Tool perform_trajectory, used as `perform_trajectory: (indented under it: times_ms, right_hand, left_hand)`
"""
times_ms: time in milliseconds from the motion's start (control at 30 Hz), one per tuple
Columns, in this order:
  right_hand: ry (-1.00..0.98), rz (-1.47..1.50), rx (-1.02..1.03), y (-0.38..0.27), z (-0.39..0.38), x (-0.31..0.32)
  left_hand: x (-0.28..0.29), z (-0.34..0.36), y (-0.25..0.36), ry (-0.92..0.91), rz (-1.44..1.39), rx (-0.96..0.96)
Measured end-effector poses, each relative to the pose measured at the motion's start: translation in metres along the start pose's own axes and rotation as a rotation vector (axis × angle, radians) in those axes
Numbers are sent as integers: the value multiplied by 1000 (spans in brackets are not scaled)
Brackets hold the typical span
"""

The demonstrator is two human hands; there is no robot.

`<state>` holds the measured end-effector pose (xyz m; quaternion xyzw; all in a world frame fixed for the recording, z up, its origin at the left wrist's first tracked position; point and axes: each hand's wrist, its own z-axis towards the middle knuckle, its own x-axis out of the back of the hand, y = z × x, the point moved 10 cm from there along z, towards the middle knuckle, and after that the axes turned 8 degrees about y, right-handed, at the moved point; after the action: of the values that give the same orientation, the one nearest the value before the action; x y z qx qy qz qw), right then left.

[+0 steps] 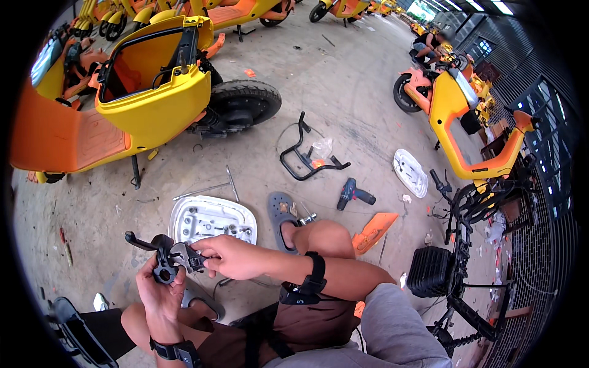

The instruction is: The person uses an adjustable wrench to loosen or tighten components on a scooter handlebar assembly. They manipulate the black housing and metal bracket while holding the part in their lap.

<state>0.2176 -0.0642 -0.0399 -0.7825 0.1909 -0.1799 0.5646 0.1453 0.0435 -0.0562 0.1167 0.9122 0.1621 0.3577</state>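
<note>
Left hand [161, 295] wraps a black brake lever assembly [162, 244] from below, thumb by the clamp ring; right hand [230, 256] pinches its right end between thumb and fingers. Assembly is up off the floor, left of the knees, lever tip poking out past the left hand.

Beyond the hands, near: white tray [177, 216] with bolts inside; right hand overlaps its lower edge in view. T-shaped metal wrench [231, 183] just past the tray's far rim. Grey clog [277, 207] close on the tray's right, limiting room that side. Further right: cordless drill [348, 192], then orange panel [375, 232] near the knee.

Black tubular frame [300, 135] farther out. Wide strip of concrete runs between the yellow scooter [161, 103] and the right-hand scooter [443, 116]. Leftward, concrete stretches past the lever. Stripped black chassis [455, 270] edges the right side.
</note>
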Motion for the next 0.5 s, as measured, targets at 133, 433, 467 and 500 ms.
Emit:
perform_trajectory:
  times_ms: [133,433,467,500]
  right_hand:
    - [-57,81,-112,-1,-6,-5]
    - [48,-33,-57,-14,-12,10]
    - [83,-53,-15,-15,-12,14]
    - [118,-71,27,-17,-11,16]
  left_hand:
    - [3,0,-1,-1,-32,38]
    - [-10,-5,-5,19,-77,36]
    - [-13,-5,-6,21,-74,24]
    - [-14,-5,-6,25,-69,10]
